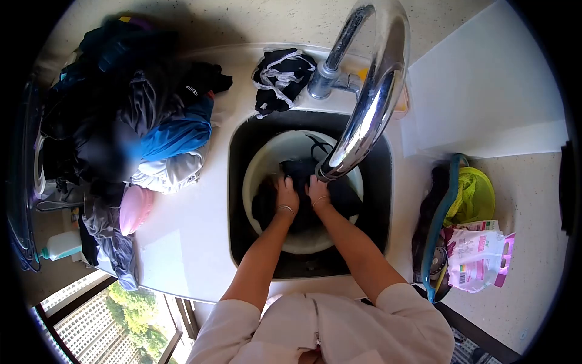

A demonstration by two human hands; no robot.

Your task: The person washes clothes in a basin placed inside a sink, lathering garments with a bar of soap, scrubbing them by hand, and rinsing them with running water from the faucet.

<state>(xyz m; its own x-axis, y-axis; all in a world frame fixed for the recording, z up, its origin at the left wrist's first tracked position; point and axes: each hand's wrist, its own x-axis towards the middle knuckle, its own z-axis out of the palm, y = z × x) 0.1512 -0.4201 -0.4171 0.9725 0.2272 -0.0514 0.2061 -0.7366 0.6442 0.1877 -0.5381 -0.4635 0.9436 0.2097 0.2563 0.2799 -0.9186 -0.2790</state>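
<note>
A round white basin [250, 182] stands inside the dark sink [238, 145]. Dark wet cloth fills much of it, and a black garment [298, 167] with thin straps [321, 144] lies on the far side. My left hand [287, 195] is closed on the near edge of this garment. Close beside it, my right hand [317, 190] grips the same cloth, its fingertips partly hidden in the folds. The chrome tap [364, 115] arches over the basin, with its spout end just beside my right hand.
A heap of clothes [151, 103] covers the left counter, with a pink oval object [136, 209] at its edge. Black-and-white cloth [282, 79] lies behind the sink. To the right are a blue-rimmed bag [445, 224], a green container [485, 194] and a pink-white packet [476, 258].
</note>
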